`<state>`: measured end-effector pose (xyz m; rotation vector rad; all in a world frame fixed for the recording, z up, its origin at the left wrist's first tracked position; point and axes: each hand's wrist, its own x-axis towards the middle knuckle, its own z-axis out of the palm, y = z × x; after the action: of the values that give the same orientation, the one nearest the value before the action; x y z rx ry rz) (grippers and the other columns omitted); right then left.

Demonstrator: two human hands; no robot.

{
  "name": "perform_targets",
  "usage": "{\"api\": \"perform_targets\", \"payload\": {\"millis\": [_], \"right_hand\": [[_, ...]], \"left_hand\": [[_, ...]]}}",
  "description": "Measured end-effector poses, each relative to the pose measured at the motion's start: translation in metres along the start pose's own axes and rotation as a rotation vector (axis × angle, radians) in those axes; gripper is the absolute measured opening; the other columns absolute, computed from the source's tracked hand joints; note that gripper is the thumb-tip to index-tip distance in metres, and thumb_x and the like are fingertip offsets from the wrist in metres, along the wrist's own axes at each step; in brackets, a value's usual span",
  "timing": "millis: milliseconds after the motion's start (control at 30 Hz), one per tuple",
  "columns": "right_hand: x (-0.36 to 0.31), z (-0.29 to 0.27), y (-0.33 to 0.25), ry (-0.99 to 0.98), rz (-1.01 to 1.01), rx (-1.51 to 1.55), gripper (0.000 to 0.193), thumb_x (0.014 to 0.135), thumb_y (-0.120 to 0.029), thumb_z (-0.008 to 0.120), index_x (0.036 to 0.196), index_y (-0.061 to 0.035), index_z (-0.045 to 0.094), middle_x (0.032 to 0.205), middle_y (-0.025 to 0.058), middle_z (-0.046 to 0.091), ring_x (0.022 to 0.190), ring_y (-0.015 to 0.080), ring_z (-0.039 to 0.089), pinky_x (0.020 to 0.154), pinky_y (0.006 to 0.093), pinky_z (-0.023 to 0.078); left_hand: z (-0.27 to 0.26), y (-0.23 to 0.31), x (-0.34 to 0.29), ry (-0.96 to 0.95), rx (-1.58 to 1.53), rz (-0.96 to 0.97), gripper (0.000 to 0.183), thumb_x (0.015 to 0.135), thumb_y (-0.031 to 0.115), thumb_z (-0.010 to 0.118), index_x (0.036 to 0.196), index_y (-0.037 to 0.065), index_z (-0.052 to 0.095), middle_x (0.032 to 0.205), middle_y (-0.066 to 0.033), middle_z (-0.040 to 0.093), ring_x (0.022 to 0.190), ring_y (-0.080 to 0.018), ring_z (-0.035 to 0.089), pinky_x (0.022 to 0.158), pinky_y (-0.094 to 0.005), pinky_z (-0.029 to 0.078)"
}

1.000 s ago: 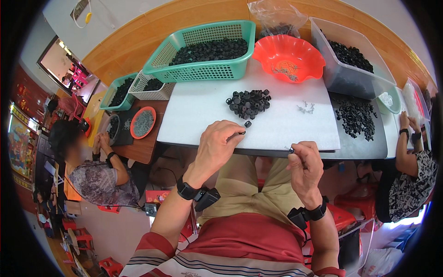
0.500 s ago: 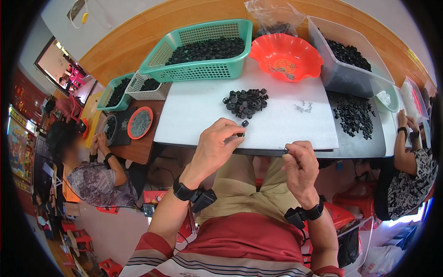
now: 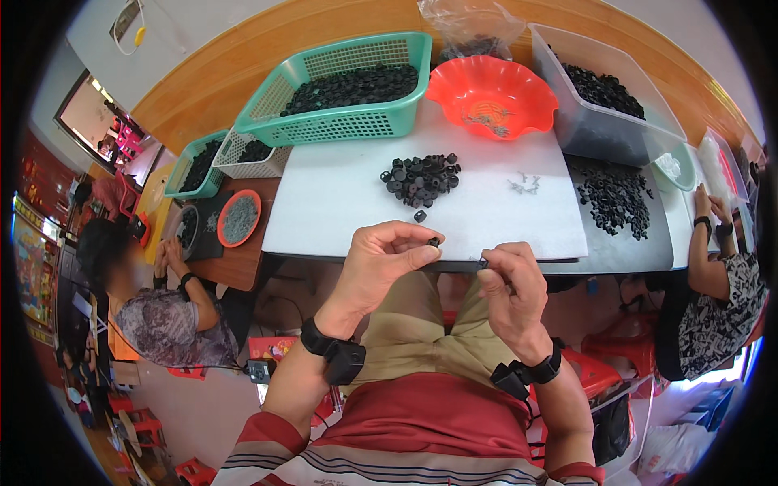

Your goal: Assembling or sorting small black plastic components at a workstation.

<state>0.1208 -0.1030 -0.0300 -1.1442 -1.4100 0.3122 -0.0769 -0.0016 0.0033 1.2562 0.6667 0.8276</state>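
My left hand (image 3: 381, 263) pinches a small black plastic part (image 3: 433, 242) between thumb and fingertips, just over the near edge of the white mat (image 3: 324, 198). To its right, my right hand (image 3: 515, 283) grips another small dark piece (image 3: 483, 262), mostly covered by the fingers. The two held pieces are apart. Beyond my left hand lies one loose black part (image 3: 420, 216), in front of a heap of similar black parts (image 3: 421, 178). Several thin grey pieces (image 3: 524, 184) are scattered on the right of the mat.
Behind the mat stand a green basket (image 3: 340, 128) of black parts, a red scalloped bowl (image 3: 531, 117) and a clear bin (image 3: 660, 134). More black parts (image 3: 616, 202) lie on a dark board at right. People sit left (image 3: 166, 324) and right (image 3: 721, 308).
My left hand has moved right with its black part, leaving the loose part uncovered. My right hand has come slightly left, so the hands are closer together.
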Motion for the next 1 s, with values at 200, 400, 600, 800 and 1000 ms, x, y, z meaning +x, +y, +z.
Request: {"api": "perform_targets", "payload": {"millis": [200,400,600,800,1000], "right_hand": [[0.004,0.002,-0.006,-0.002,-0.011,0.007,0.024,0.089,-0.001,0.074,0.111,-0.0002,0.064,0.099,0.0125,0.062,0.074,0.0179,0.061,0.062,0.0283,0.051],[0.01,0.006,-0.01,0.01,-0.023,0.023,0.025,0.087,0.001,0.074,0.111,-0.0009,0.065,0.099,0.0128,0.063,0.073,0.0193,0.062,0.062,0.0292,0.052],[0.019,0.008,-0.017,0.009,-0.062,-0.02,0.025,0.087,0.001,0.075,0.111,-0.0024,0.065,0.099,0.0128,0.063,0.07,0.0209,0.063,0.061,0.0307,0.053],[0.024,0.008,-0.02,-0.024,-0.079,-0.073,0.024,0.089,-0.002,0.073,0.111,-0.004,0.065,0.1,0.0129,0.063,0.073,0.026,0.067,0.062,0.0341,0.055],[0.024,0.009,-0.02,-0.071,-0.048,-0.096,0.026,0.089,-0.002,0.072,0.113,-0.005,0.064,0.104,0.0129,0.062,0.075,0.0304,0.069,0.062,0.037,0.056]], "left_hand": [[0.004,-0.002,-0.005,-0.008,-0.368,-0.134,0.021,0.093,0.0,0.07,0.114,0.0,0.07,0.11,-0.0157,0.072,0.097,-0.0235,0.073,0.094,-0.0403,0.062],[0.006,-0.011,-0.004,-0.042,-0.577,-0.174,0.024,0.095,0.004,0.068,0.119,0.002,0.068,0.112,-0.0154,0.07,0.096,-0.0215,0.071,0.098,-0.0426,0.06],[0.01,-0.015,-0.005,-0.054,-0.673,-0.212,0.025,0.095,0.008,0.069,0.121,0.003,0.068,0.113,-0.0149,0.07,0.096,-0.0201,0.069,0.098,-0.0415,0.06],[0.012,-0.018,-0.004,-0.101,-0.752,-0.209,0.027,0.098,0.007,0.066,0.124,0.001,0.065,0.114,-0.0148,0.071,0.098,-0.0192,0.072,0.098,-0.0386,0.06],[0.013,-0.019,-0.004,-0.087,-0.729,-0.224,0.026,0.098,0.008,0.066,0.123,0.001,0.066,0.112,-0.0128,0.072,0.098,-0.0185,0.072,0.095,-0.0359,0.061]]}}
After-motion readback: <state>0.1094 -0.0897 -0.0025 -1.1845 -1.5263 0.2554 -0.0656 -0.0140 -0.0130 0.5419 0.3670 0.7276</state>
